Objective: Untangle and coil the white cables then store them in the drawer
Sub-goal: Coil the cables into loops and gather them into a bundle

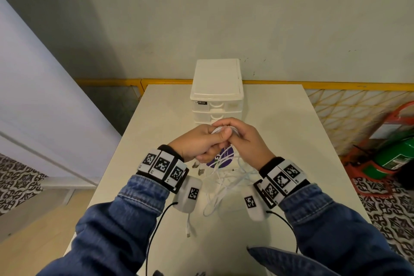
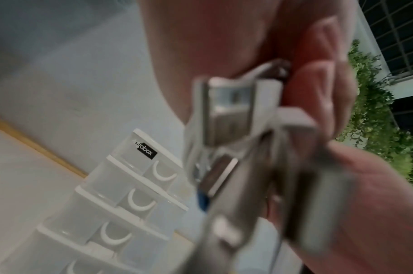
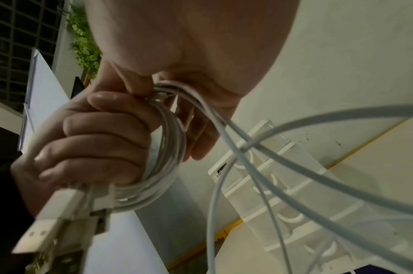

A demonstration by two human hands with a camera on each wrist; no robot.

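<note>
Above the tabletop (image 1: 280,132), the left hand (image 1: 197,141) grips a coil of white cable (image 3: 170,148) while the right hand (image 1: 244,139) pinches its loose strands (image 1: 224,177), just before the closed drawer unit (image 1: 216,94).

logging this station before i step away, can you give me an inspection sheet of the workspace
surface: white table, a purple round sticker partly under the hands
job's things: white cable coil held in hand; drawer unit at the far edge, drawers shut
clutter: nothing seen
grippers: left hand grips the coil; right hand holds cable at its top
cables: loose white cables on the table, tangled, trailing up to the hands
surroundings: yellow rail, green cylinder on patterned floor at right
</note>
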